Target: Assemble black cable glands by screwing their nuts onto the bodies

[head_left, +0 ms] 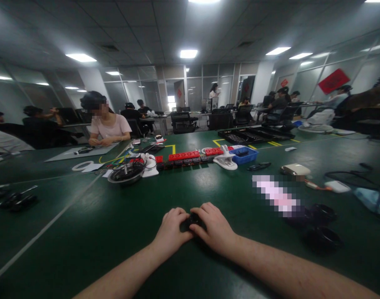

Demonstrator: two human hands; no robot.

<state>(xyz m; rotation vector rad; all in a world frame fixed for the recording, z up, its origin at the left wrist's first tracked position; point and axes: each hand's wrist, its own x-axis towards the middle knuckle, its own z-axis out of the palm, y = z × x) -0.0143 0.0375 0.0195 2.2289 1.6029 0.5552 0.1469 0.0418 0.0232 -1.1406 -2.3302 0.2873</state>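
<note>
Close in front of me, a small dark round part (194, 219) sits between my two hands, low over the green table (140, 207). My left hand (171, 227) has thumb and fingers curled around its left side. From the right, my right hand (217, 229) grips it between thumb and forefinger. Fingers cover much of the part, so its exact kind does not show. To the right of my right forearm lie several black ring-shaped pieces (324, 240), blurred and dark.
Farther up stand red power strips (183, 155), a white clip base (225, 160), a blue bin (244, 155) and a round dark tray (126, 173). A cream-coloured device (295, 169) and cables lie to the right. A person (107, 124) sits across at the left.
</note>
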